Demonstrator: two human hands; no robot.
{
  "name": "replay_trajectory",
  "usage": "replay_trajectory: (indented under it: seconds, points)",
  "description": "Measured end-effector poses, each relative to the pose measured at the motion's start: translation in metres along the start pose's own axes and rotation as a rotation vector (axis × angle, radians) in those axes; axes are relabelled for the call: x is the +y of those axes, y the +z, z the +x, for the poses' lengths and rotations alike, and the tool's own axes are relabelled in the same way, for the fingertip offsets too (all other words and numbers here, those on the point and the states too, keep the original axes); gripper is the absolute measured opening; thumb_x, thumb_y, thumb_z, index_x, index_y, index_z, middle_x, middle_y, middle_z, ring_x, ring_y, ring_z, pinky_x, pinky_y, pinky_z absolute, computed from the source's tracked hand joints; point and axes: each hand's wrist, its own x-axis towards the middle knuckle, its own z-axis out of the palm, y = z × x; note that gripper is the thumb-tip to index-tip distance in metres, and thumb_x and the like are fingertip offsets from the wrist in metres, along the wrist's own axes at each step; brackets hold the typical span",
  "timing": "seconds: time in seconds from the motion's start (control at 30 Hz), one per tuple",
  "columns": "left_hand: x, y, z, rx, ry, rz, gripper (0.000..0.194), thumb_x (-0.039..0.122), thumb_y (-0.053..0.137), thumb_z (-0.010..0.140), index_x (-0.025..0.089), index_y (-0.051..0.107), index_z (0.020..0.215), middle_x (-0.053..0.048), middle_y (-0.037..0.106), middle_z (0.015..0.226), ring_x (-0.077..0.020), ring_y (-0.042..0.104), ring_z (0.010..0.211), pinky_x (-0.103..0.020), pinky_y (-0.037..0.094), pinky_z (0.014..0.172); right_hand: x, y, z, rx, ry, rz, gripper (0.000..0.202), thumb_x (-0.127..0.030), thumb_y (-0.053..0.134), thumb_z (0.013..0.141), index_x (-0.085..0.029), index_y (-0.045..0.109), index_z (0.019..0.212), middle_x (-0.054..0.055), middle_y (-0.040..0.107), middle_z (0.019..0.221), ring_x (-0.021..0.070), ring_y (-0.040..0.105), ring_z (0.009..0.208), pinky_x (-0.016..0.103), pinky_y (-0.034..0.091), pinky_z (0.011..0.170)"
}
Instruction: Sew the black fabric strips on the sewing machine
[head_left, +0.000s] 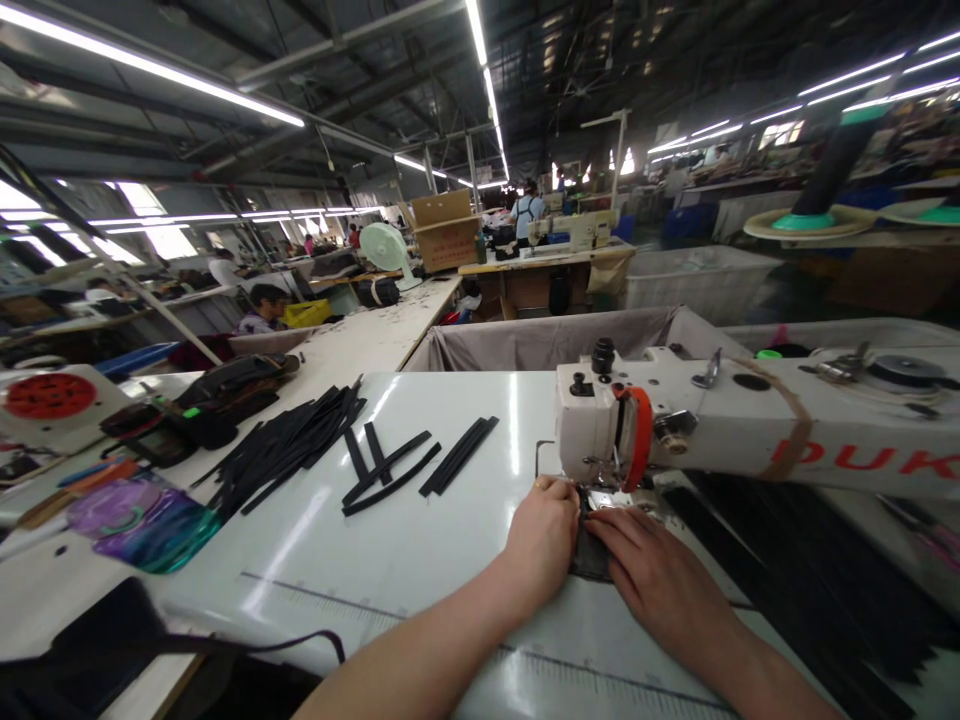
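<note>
A white sewing machine with an orange guard stands in front of me. Beneath its needle area lies a black fabric piece, partly covered by my hands. My left hand is closed at the left edge of this piece, fingers curled close to the presser foot; the fingertips are hidden. On the right side, my right hand lies with its fingers stretched out flat over the fabric. Several short black strips rest on the table to the left, beside a larger pile of black strips.
Long black fabric strips cover the table right of the machine. A purple and teal container stands at the left. A ruler scale marks the white tabletop. Behind are a fan, a cardboard box and a person.
</note>
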Motion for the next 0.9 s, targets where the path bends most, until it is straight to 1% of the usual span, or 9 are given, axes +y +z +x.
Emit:
replay_trajectory:
  seconds: [0.13,0.23,0.37,0.43,0.57,0.63,0.77,0.83,0.9]
  points:
    - [-0.004,-0.007,-0.001,0.067,-0.041,-0.168,0.020,0.013,0.052,0.089,0.017,0.068,0.077,-0.005,0.065,0.088,-0.0196,0.056,0.090,-0.032,0.050,0.086,0.001,0.000,-0.001,0.011,-0.005,0.022,0.035,-0.005,0.045,0.081,-0.017,0.063,0.108,0.008,0.068,0.105,0.0221,0.064,0.096,0.038,0.055,0.085]
    - [-0.015,-0.007,0.008,0.167,-0.106,-0.196,0.017,0.010,0.054,0.086,0.017,0.069,0.091,-0.006,0.065,0.098,-0.0207,0.057,0.100,-0.035,0.050,0.091,0.000,-0.002,-0.002,0.016,0.005,0.025,0.033,-0.007,0.044,0.084,-0.018,0.062,0.110,0.008,0.069,0.107,0.0219,0.064,0.098,0.038,0.054,0.087]
    - [-0.028,-0.008,0.019,0.095,0.046,-0.062,0.016,0.017,0.054,0.091,0.018,0.069,0.094,-0.009,0.062,0.117,-0.0240,0.051,0.119,-0.043,0.042,0.106,-0.002,-0.005,-0.002,0.024,0.007,0.033,0.029,-0.007,0.042,0.087,-0.019,0.062,0.106,0.007,0.069,0.103,0.0215,0.064,0.097,0.038,0.053,0.089]
    - [-0.031,-0.011,0.020,0.089,-0.021,0.000,0.016,0.022,0.054,0.093,0.019,0.070,0.092,-0.008,0.062,0.120,-0.0252,0.050,0.122,-0.047,0.039,0.108,-0.003,-0.006,-0.003,0.032,0.002,0.036,0.030,-0.007,0.041,0.087,-0.020,0.062,0.105,0.007,0.069,0.102,0.0211,0.064,0.096,0.038,0.053,0.089]
    - [-0.032,-0.018,0.019,0.190,-0.174,0.087,0.013,0.019,0.056,0.092,0.017,0.069,0.093,-0.010,0.058,0.129,-0.0272,0.044,0.129,-0.051,0.035,0.111,-0.003,-0.006,-0.003,0.025,0.005,0.042,0.029,-0.008,0.041,0.088,-0.020,0.062,0.104,0.007,0.069,0.104,0.0208,0.065,0.096,0.037,0.054,0.087]
    - [-0.026,-0.021,0.016,0.184,-0.151,0.077,0.011,0.019,0.059,0.089,0.015,0.068,0.086,-0.011,0.063,0.119,-0.0269,0.048,0.124,-0.047,0.040,0.106,-0.002,-0.006,-0.003,0.026,0.010,0.040,0.031,-0.009,0.041,0.089,-0.019,0.062,0.108,0.007,0.069,0.106,0.0208,0.064,0.098,0.038,0.054,0.088]
    - [-0.007,-0.024,0.003,0.066,-0.138,-0.045,0.015,0.025,0.067,0.084,0.016,0.066,0.072,-0.006,0.067,0.087,-0.0229,0.059,0.091,-0.037,0.050,0.084,-0.002,-0.008,-0.002,0.018,-0.005,0.061,0.041,-0.007,0.043,0.087,-0.020,0.058,0.124,0.007,0.067,0.116,0.0200,0.062,0.106,0.037,0.053,0.092]
    - [-0.002,-0.026,-0.004,0.040,-0.155,-0.114,0.012,0.022,0.068,0.083,0.016,0.066,0.072,-0.005,0.067,0.086,-0.0215,0.058,0.087,-0.035,0.050,0.082,-0.001,-0.009,-0.002,0.002,-0.012,0.097,0.041,-0.007,0.045,0.087,-0.022,0.060,0.122,0.006,0.067,0.116,0.0197,0.061,0.107,0.038,0.053,0.092]
    - [-0.003,-0.027,-0.009,0.042,-0.159,-0.197,0.006,0.021,0.069,0.082,0.015,0.069,0.082,-0.006,0.067,0.094,-0.0218,0.058,0.093,-0.035,0.049,0.086,-0.001,-0.010,-0.001,-0.006,-0.016,0.129,0.035,-0.009,0.046,0.088,-0.023,0.064,0.114,0.006,0.068,0.112,0.0200,0.062,0.103,0.038,0.053,0.091]
